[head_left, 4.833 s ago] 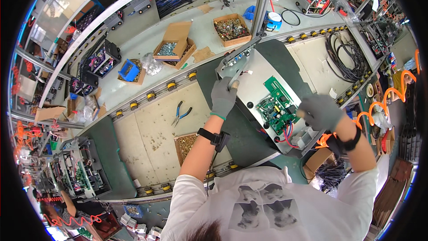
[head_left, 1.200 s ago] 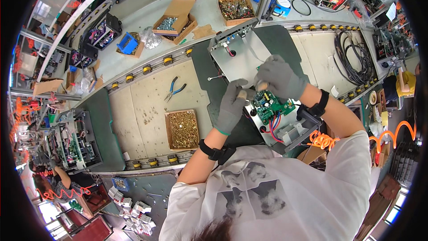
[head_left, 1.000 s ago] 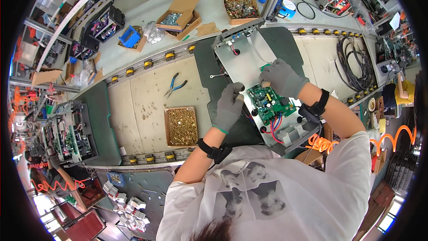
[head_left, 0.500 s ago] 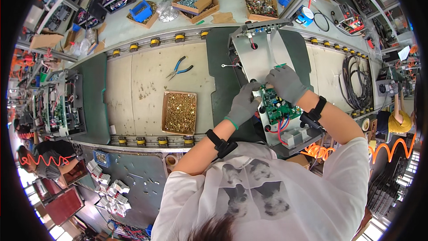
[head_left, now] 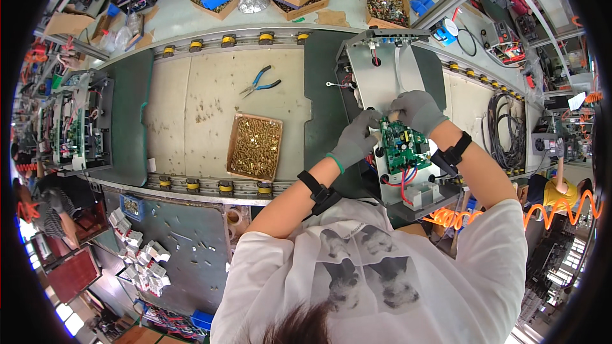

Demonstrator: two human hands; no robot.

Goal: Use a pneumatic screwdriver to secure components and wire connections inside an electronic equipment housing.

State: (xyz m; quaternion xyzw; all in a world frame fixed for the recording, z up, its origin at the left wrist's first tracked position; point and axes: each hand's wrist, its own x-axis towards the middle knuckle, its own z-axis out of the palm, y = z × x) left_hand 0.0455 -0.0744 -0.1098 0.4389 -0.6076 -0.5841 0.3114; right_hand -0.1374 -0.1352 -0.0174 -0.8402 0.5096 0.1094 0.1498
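A metal equipment chassis (head_left: 371, 84) stands on a dark green pallet (head_left: 319, 83), with a green circuit board (head_left: 403, 153) in its near half. My left hand (head_left: 357, 137), in a grey glove, has its fingers closed at the board's far left corner; what they pinch is hidden. Over the board's far edge my gloved right hand (head_left: 419, 112) is closed, with its fingertips at the near end of a pale flat ribbon cable (head_left: 401, 69). That cable comes down from the chassis' far end. Red and blue wires (head_left: 404, 181) run from the board's near side.
Left of the pallet lie blue-handled pliers (head_left: 260, 81) and a box of brass-coloured screws (head_left: 255, 148). Roller rails (head_left: 228, 40) border the line. A cable coil (head_left: 503, 124) sits at right. More hardware boxes (head_left: 387, 6) stand on the far bench. A co-worker (head_left: 551, 191) is at far right.
The whole view has shifted slightly. My right fingers have curled in closer to the board's far edge, and the green piece seen at their tips is now hidden. My left hand stays at the corner.
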